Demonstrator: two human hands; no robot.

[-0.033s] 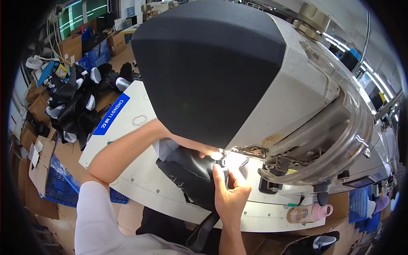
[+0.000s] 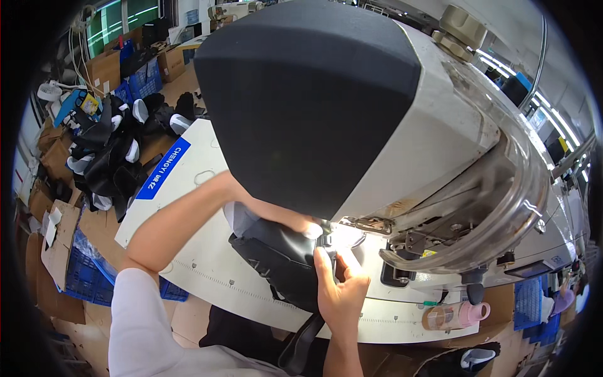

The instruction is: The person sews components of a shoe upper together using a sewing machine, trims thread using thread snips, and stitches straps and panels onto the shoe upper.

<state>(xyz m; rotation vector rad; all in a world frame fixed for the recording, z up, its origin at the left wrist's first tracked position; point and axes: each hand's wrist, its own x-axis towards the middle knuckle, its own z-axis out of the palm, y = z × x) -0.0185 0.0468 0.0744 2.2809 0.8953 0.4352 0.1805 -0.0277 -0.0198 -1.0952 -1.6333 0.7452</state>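
A black leather-like piece with small metal fittings (image 2: 279, 257) lies on the white table of a sewing machine, its front side hanging toward me. My right hand (image 2: 342, 286) is closed on its right edge, thumb and fingers pinching it just below the brightly lit needle area. From the left, my left arm reaches around behind the machine head (image 2: 308, 107). My left hand (image 2: 306, 225) is at the piece's far edge beside the light; glare, blur and the head hide its fingers. A black strap (image 2: 301, 342) hangs down near my lap.
The white table (image 2: 207, 276) carries a ruler strip along its front. A bottle with a pink lid (image 2: 455, 316) lies at its right end. Black pieces with white parts (image 2: 110, 154) are heaped at the left, among cartons and blue crates (image 2: 94, 276). A clear curved guard (image 2: 515, 220) is on the machine's right.
My left hand has shifted slightly left and back from the needle area, and its forearm is a little higher. My right hand keeps its pinch on the black piece, almost unmoved.
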